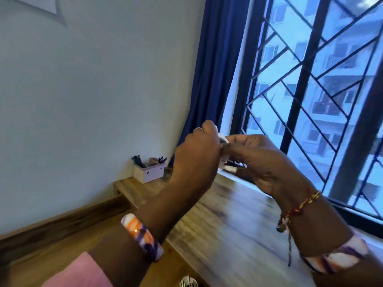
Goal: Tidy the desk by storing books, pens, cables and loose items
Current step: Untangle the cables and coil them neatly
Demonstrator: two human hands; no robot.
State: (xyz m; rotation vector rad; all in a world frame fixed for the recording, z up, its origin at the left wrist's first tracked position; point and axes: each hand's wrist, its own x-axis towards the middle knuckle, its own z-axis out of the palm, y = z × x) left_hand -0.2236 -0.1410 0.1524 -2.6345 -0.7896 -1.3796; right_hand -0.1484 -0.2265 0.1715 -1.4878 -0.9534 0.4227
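The left hand (199,146) is curled up, and its fingers pinch the top of a small white thing (224,139) that looks like a bit of cable or a little plug; it is too blurry to be sure. The right hand (259,158) is curled too, and its thumb and fingers pinch the same small white thing from the other side. So the white thing sits right between the two hands, up in the air, high above the brown wooden desk (228,214). It looks very light and small, and a bit smooth, so it could slip; a soft pinch with the fingertips at its two ends seems best. Far behind the hands, in the corner by the pale wall, stands a white plastic pen box (148,172) with dark pens in it. A dark blue curtain (215,69) hangs beside the big barred window (310,79).
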